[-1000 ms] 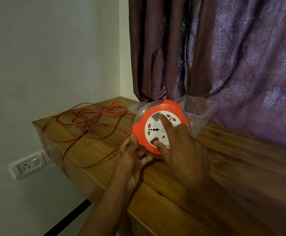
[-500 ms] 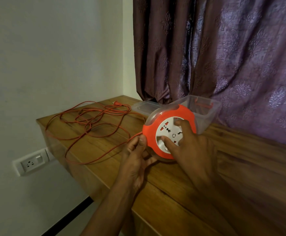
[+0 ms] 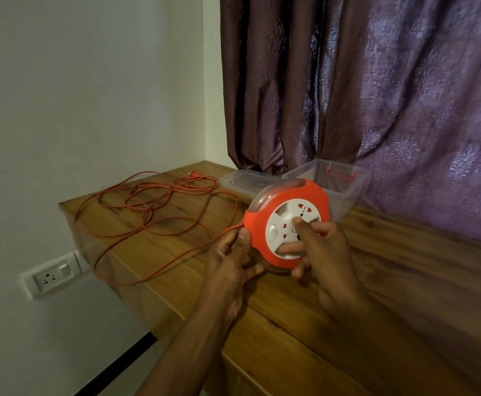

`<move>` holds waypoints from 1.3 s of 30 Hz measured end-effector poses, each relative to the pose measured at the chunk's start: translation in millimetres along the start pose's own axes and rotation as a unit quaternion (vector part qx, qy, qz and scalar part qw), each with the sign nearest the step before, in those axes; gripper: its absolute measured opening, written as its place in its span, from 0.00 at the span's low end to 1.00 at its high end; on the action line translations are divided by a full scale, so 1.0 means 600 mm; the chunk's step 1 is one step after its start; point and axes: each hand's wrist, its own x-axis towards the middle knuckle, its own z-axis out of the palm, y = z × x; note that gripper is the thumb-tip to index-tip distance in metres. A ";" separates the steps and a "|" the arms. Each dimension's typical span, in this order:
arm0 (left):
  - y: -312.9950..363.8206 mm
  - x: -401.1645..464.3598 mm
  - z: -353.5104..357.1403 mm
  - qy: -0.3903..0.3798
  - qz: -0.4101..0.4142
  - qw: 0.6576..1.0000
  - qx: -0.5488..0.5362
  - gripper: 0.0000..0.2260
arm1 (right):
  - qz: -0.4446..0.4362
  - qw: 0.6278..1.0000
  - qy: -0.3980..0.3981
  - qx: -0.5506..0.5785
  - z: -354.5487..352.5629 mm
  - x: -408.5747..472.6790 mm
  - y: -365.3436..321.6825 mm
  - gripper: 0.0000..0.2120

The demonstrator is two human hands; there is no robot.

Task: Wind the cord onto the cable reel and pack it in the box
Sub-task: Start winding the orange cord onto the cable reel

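Turned a good way round since a second ago: the white hub (image 3: 286, 224) of the cable reel (image 3: 310, 195), red sockets now in new places, with the right forefinger dropped from the upper face toward the middle. Hardly shifted, if at all: the loose loops.

Spread over the far left of the wooden table (image 3: 405, 295) in overlapping loops, one loop sagging past the front edge: nearly all of the orange cord (image 3: 148, 221). Winding barely begun, by the look of it. Waiting open behind the reel, near the curtain (image 3: 376, 95): the clear box (image 3: 348, 192), with its lid (image 3: 242, 181) just beside it on the left.

Propped tilted in front of the box: the reel. Left hand (image 3: 228, 267) clamped on the orange rim, thumb on the front right where the cord enters, fingers curled behind. Right hand (image 3: 330, 261) with forefinger tip pressed on the hub, thumb on its lower part, other fingers curled under the lower rim.

Best done so: hold the left grip firm against the casing spinning along; crank in even turns; feed the cord past the left thumb as a guide. Watch the crossed loops for likely snags; stop and shake free rather than tug. Slow down near the plug (image 3: 194, 174) at the far end.
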 end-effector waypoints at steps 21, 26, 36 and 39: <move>0.008 -0.007 0.000 0.049 -0.024 0.997 -0.055 0.14 | -0.364 0.710 0.021 -0.602 -0.006 -0.012 0.005 0.30; 0.010 -0.011 0.003 0.030 -0.015 0.999 -0.034 0.11 | -0.367 0.745 0.065 -0.553 -0.010 -0.003 0.008 0.29; 0.010 -0.018 0.014 -0.006 0.028 0.999 0.033 0.10 | -0.325 0.807 0.109 -0.481 -0.011 0.014 0.024 0.32; 0.011 -0.019 0.017 -0.031 0.029 0.998 0.042 0.10 | -0.333 0.800 0.107 -0.489 -0.011 0.012 0.021 0.31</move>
